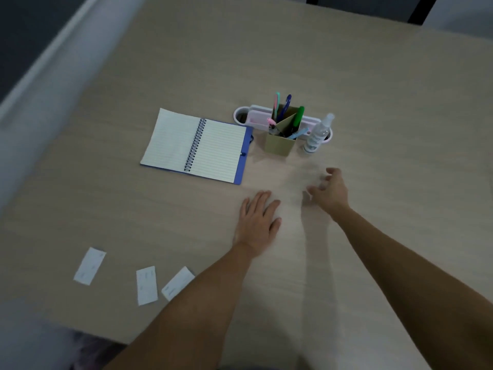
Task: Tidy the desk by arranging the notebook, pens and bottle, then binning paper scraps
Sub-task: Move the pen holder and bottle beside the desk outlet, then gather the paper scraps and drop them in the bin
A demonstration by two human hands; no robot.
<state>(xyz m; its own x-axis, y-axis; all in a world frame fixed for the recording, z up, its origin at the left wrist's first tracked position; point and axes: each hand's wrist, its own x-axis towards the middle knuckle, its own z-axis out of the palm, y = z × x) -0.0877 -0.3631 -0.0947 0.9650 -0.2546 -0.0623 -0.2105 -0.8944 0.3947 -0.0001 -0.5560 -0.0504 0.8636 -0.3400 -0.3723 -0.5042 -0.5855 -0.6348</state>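
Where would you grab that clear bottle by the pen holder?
Likely around the middle of the bottle, coming from its right, open side with the right hand. It stands upright, and the pen holder crowds its left.

A: Dim, isn't it?
B: Yes, flat and greyish, with no glare on the worktop [346, 76]. Faint soft shadows lie beside the right hand [332, 190].
A: Sharp?
B: No. Both hands smear with motion blur, and the left edge streaks and bends, wide-angle.
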